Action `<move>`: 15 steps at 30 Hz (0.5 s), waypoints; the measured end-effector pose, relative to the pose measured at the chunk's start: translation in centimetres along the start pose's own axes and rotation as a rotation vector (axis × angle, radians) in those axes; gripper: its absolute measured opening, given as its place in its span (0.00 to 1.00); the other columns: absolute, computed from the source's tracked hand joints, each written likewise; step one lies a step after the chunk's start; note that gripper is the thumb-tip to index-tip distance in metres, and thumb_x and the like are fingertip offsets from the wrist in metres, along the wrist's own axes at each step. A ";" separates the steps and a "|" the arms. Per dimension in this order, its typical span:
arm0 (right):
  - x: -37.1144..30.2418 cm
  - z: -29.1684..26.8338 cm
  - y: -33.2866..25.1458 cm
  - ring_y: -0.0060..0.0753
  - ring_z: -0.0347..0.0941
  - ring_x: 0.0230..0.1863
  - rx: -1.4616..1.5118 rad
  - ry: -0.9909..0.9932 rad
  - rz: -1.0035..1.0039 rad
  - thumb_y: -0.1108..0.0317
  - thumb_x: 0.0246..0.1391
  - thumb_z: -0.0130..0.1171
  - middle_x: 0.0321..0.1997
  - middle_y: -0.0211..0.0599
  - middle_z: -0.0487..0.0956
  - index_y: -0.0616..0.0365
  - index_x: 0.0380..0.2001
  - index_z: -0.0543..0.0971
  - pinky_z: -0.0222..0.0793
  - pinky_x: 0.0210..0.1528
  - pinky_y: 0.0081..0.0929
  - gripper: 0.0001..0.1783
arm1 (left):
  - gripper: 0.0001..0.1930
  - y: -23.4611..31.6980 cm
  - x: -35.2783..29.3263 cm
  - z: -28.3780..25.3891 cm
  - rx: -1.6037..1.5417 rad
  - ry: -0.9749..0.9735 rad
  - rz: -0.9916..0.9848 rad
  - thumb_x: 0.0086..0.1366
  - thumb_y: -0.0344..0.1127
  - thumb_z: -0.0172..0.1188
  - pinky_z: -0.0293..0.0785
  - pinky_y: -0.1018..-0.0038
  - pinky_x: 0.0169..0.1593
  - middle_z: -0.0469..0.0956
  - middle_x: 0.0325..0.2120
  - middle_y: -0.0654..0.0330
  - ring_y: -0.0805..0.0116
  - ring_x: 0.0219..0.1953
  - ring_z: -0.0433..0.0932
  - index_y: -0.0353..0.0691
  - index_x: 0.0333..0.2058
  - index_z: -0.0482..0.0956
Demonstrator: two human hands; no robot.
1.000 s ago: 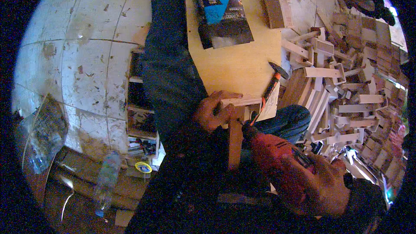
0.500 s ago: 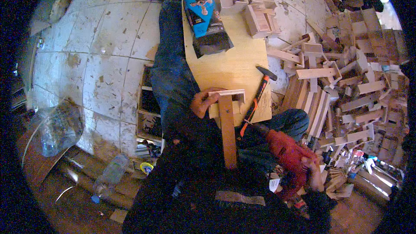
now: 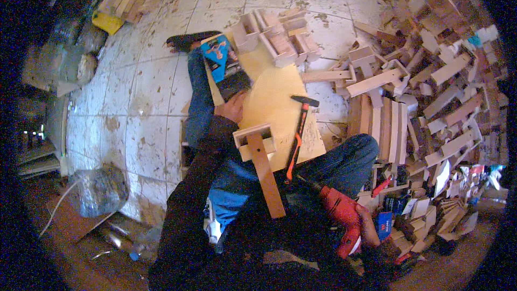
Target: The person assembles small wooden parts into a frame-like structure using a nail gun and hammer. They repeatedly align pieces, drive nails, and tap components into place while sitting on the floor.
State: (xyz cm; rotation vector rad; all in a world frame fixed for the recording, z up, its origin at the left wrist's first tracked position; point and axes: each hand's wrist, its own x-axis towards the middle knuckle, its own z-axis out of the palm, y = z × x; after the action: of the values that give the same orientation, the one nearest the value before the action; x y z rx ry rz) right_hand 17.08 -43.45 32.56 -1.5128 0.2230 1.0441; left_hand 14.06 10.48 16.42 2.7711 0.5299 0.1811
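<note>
My right hand grips a red power drill over my right thigh, its bit pointing toward the board. My left hand is at the mouth of a black and blue bag, and its fingers are hidden there. A wooden piece, a small box frame with a long slat fixed to it, rests unheld across my lap and the near edge of the yellow board. The slat has a dark hole near the frame. Right of it lies a hammer with an orange and black handle.
Several box-shaped wooden pieces stand at the board's far end. A large heap of wooden parts and stacked strips fills the right side. At left are a clear plastic bag and a yellow object on the tiled floor.
My left hand has let go of the wooden piece and moved forward to the bag. The piece now lies tilted on its own. The drill stays in my right hand; the view has shifted.
</note>
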 end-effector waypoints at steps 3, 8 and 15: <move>0.1 -0.8 -0.5 0.34 0.73 0.48 -0.201 0.081 0.045 0.47 0.58 0.51 0.46 0.42 0.77 0.65 0.49 0.73 0.69 0.50 0.29 0.30 | 0.25 0.3 1.9 1.6 0.213 -0.140 -0.276 0.61 0.45 0.45 0.77 0.50 0.38 0.77 0.45 0.55 0.47 0.36 0.80 0.55 0.58 0.64; -0.3 0.6 -0.8 0.31 0.74 0.43 -0.658 0.353 0.043 0.45 0.59 0.50 0.43 0.39 0.78 0.66 0.47 0.74 0.69 0.45 0.26 0.31 | 0.13 1.6 2.8 2.0 0.342 -0.115 -0.304 0.60 0.41 0.48 0.76 0.51 0.29 0.80 0.23 0.52 0.47 0.24 0.80 0.44 0.40 0.74; 0.5 2.1 -0.5 0.34 0.75 0.43 -0.548 0.338 -0.026 0.47 0.57 0.54 0.42 0.42 0.78 0.66 0.46 0.74 0.70 0.46 0.29 0.29 | 0.14 1.8 1.3 -0.3 0.345 0.125 -0.507 0.60 0.45 0.50 0.76 0.50 0.31 0.80 0.25 0.50 0.47 0.26 0.81 0.44 0.34 0.79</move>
State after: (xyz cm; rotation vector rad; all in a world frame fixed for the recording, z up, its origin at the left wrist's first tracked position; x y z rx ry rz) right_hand 16.68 -41.24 32.82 -2.1846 0.1563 0.8597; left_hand 15.81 9.50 17.39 2.8394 1.3851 0.1565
